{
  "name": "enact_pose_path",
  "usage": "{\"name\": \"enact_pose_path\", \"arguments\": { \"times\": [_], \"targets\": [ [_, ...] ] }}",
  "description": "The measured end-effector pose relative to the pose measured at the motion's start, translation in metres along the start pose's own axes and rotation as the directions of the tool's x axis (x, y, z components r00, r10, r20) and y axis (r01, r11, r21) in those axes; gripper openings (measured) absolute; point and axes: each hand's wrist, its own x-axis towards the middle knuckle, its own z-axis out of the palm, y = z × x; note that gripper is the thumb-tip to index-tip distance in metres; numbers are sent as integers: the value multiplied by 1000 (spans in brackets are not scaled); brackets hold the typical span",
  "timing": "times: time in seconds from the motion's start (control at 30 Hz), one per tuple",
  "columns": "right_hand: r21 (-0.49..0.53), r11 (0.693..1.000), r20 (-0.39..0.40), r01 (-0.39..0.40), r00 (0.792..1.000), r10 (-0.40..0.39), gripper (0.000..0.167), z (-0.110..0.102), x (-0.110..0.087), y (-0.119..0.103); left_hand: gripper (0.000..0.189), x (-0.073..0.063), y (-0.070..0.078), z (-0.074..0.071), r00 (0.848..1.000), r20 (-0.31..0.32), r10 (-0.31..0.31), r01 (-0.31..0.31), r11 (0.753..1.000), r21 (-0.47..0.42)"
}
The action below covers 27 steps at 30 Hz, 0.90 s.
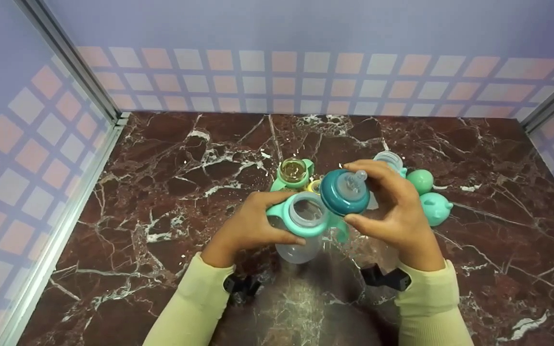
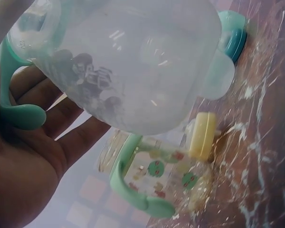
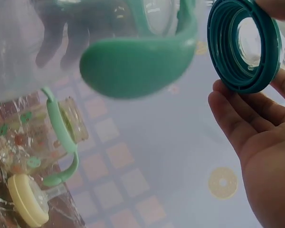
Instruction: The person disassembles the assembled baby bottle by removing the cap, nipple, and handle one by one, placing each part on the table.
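Note:
My left hand (image 1: 255, 223) grips a clear baby bottle (image 1: 297, 250) around its mint handled collar, and the bottle's mouth is uncovered. In the left wrist view the bottle (image 2: 133, 61) leans, with a mint handle (image 2: 23, 116) by the palm. Just right of the mouth, my right hand (image 1: 395, 218) pinches a teal screw ring with a clear nipple (image 1: 346, 192) between thumb and fingers. Ring and bottle are apart. The right wrist view shows the threaded underside of the teal ring (image 3: 244, 80).
Behind the left hand stands a second bottle (image 1: 293, 172) with mint handles; a yellow nipple ring (image 2: 203, 137) lies beside it. Right of my right hand are another clear bottle (image 1: 388, 158), a green rounded piece (image 1: 420, 181) and a mint rounded piece (image 1: 434, 209). Patterned walls (image 1: 301, 72) enclose the marble tabletop (image 1: 161, 230).

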Motion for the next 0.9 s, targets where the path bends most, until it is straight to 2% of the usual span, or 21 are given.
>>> {"name": "enact_pose_path", "arguments": {
  "times": [0.27, 0.43, 0.67, 0.9],
  "targets": [
    [-46, 994, 7, -97, 995, 98, 69, -5, -2, 12, 70, -3, -5, -15, 997, -33, -68, 69, 997, 27],
    [-138, 978, 37, -155, 986, 161, 67, -12, -4, 20, 70, -4, -11, -23, 993, -67, -94, 97, 994, 44],
    [-264, 935, 90, -237, 959, 268, 60, -14, -8, 33, 73, -4, -25, -30, 984, -112, -138, 145, 988, 52],
    [-425, 868, 153, -257, 925, 348, 60, -11, -9, 48, 74, -5, -35, -32, 977, -96, -193, 198, 979, 51]
  ]
}}
